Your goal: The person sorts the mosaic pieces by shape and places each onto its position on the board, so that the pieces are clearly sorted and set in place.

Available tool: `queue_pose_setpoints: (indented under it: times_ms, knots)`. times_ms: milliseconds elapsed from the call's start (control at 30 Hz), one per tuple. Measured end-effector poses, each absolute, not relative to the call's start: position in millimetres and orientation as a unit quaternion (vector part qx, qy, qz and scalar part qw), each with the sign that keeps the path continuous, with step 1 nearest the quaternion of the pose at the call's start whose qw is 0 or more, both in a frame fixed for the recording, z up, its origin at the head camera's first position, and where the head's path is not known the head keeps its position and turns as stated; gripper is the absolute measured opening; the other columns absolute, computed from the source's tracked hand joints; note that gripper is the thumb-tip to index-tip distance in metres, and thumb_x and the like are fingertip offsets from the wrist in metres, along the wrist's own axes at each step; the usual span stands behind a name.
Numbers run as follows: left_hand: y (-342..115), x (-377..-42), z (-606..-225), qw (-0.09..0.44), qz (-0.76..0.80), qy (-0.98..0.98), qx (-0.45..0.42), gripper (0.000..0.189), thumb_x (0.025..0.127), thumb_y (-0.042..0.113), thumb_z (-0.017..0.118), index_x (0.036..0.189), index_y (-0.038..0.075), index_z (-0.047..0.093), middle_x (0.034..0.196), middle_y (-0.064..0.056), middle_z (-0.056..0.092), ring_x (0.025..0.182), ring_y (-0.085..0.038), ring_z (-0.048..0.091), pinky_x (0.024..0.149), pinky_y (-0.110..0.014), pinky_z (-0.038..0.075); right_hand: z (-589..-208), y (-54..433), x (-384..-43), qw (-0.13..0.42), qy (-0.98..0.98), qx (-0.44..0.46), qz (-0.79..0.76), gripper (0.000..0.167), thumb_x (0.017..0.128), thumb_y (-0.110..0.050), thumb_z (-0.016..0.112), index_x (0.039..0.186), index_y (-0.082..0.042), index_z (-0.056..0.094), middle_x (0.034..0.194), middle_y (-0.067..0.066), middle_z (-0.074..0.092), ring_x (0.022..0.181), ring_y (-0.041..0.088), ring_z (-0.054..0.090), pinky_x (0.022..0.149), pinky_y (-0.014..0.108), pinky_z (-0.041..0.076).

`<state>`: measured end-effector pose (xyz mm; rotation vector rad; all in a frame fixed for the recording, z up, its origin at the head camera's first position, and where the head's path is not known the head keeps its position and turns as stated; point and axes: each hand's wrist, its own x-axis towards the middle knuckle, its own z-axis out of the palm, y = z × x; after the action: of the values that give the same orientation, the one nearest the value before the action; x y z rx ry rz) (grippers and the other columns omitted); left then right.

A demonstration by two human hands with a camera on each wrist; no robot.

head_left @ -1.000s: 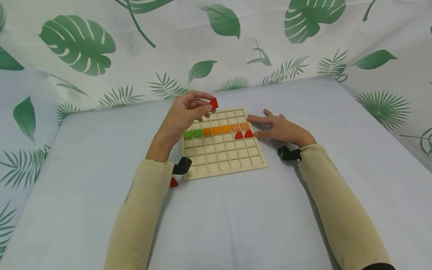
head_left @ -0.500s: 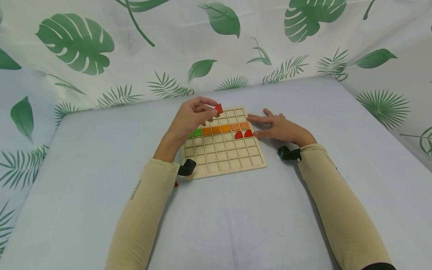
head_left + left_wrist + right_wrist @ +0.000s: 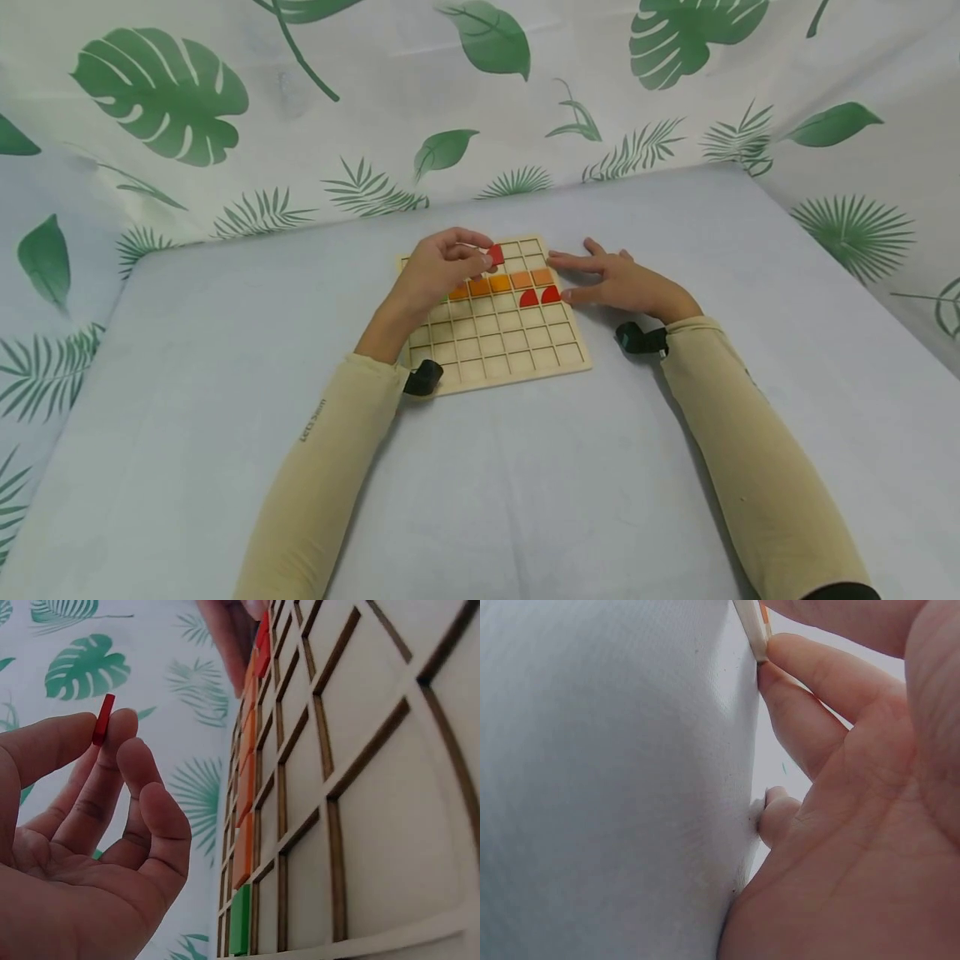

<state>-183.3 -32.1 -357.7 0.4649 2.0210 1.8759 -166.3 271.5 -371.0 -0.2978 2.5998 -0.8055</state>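
My left hand [image 3: 442, 268] pinches a small flat red tile [image 3: 496, 254] between thumb and fingertips, above the far half of a wooden grid board [image 3: 491, 344]. In the left wrist view the red tile [image 3: 104, 720] is edge-on and apart from the board. One row holds several orange tiles [image 3: 500, 284], and a green tile [image 3: 240, 920] shows at its end. Two red quarter-round pieces [image 3: 529, 298] sit in the row nearer me, at the right. My right hand [image 3: 628, 282] lies beside the board's right edge, fingers spread, fingertips touching that edge.
A pale cloth [image 3: 525, 483] covers the table. A leaf-printed sheet [image 3: 390, 100] rises behind the table and along both sides. Black wrist cameras hang by each cuff, the left camera [image 3: 424, 377] over the board's near left corner.
My left hand has moved right and toward me, bringing the red tile lower over the board. The left sleeve now hides a loose red piece seen earlier. My right hand stays put.
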Motion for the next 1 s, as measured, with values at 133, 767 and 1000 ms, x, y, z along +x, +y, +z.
queue_pose_setpoints:
  times_ms: [133,767,1000]
  knots:
    - [-29.7,-181.9,-360.5,0.176,0.655,0.716,0.166,0.023,0.105,0.011,0.069,0.127,0.003,0.069,0.107,-0.014,0.075,0.111,-0.042,0.064,0.096,-0.046,0.05,-370.3,271.2,-166.4,0.205,0.928,-0.104,-0.293,0.072,0.104,-0.039,0.07,0.167,-0.02,0.041,0.176,0.024,0.004,0.162,0.043,-0.012,0.12,0.07,-0.015]
    - [-20.4,-178.8,-371.0,0.196,0.609,0.755,0.142,0.02,0.102,0.012,0.074,0.122,0.01,0.073,0.106,-0.009,0.076,0.073,-0.025,0.056,0.064,-0.032,0.046,-367.8,271.0,-164.0,0.204,0.926,-0.11,-0.299,0.073,0.104,-0.039,0.069,0.167,-0.018,0.04,0.176,0.025,0.007,0.162,0.042,-0.012,0.119,0.07,-0.016]
    - [-18.0,-177.4,-372.2,0.188,0.571,0.787,0.14,0.018,0.099,0.014,0.076,0.117,0.009,0.075,0.101,-0.006,0.077,0.075,-0.024,0.061,0.068,-0.032,0.048,-367.7,271.1,-164.2,0.205,0.925,-0.111,-0.299,0.073,0.104,-0.039,0.069,0.167,-0.017,0.04,0.176,0.025,0.007,0.162,0.042,-0.012,0.119,0.07,-0.016]
